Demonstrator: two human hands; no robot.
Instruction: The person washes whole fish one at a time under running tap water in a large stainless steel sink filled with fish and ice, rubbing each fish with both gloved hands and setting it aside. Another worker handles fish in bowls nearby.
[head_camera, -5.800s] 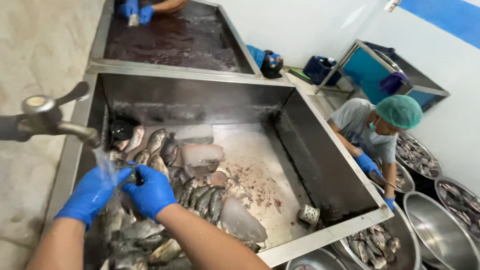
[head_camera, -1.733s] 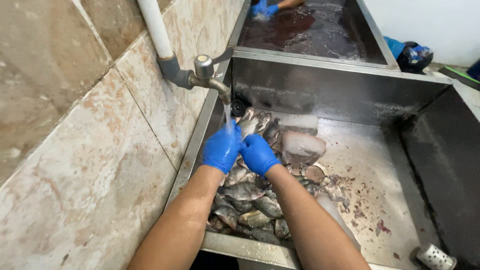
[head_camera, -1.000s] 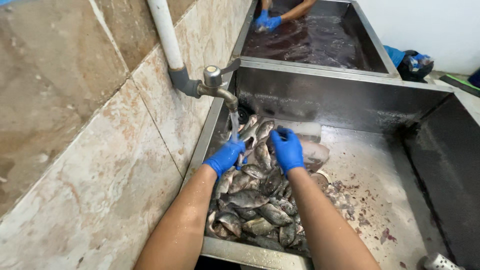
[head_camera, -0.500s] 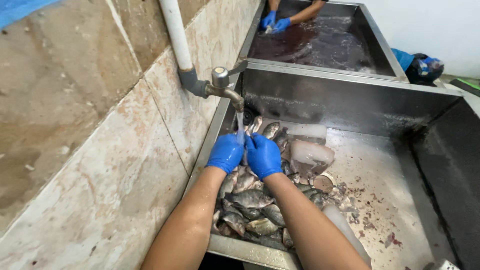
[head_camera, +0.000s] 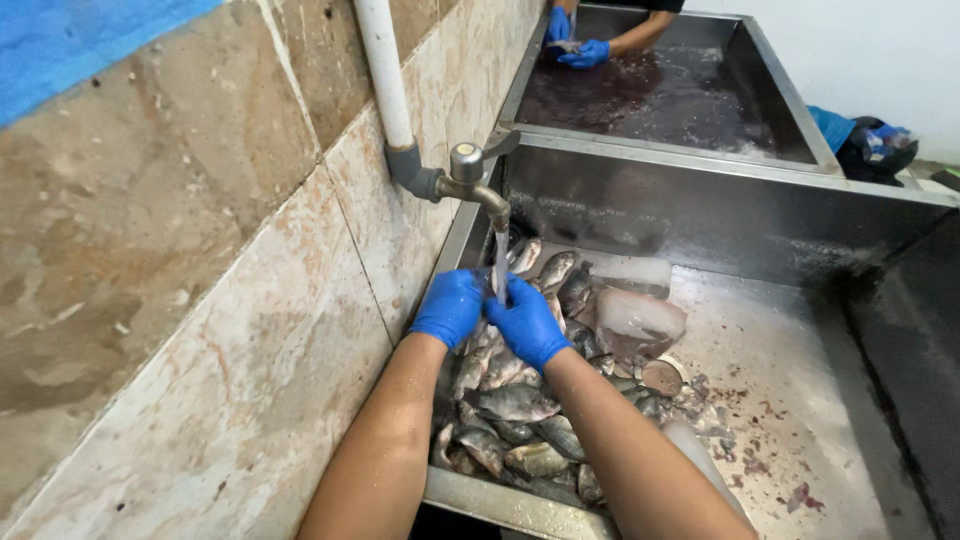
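- A tiled wall (head_camera: 200, 250) of brown and cream stone fills the frame from 7 to 11 o'clock, with a blue band at its top corner.
- A white pipe (head_camera: 380, 70) runs down the wall to a grey elbow and a metal tap (head_camera: 470, 180), just above the hands at about 12 o'clock from them; a thin stream of water (head_camera: 500, 265) falls from its spout.
- The left hand (head_camera: 450, 305), in a blue glove, is curled, its fingers closed and pressed against the right hand under the stream.
- The right hand (head_camera: 525, 322), also gloved in blue, is cupped and meets the left; what the two clasp between them is hidden, so I cannot tell.
- A heap of small grey fish (head_camera: 520, 420) lies in the steel sink (head_camera: 800, 400) right under the hands, towards 6 o'clock.
- Blocks of ice (head_camera: 640, 315) rest beside the fish, at 3 o'clock from the hands.
- At 1 o'clock, a second sink (head_camera: 660, 95) holds dark water, and another person's gloved hands (head_camera: 575, 45) work at its far edge.
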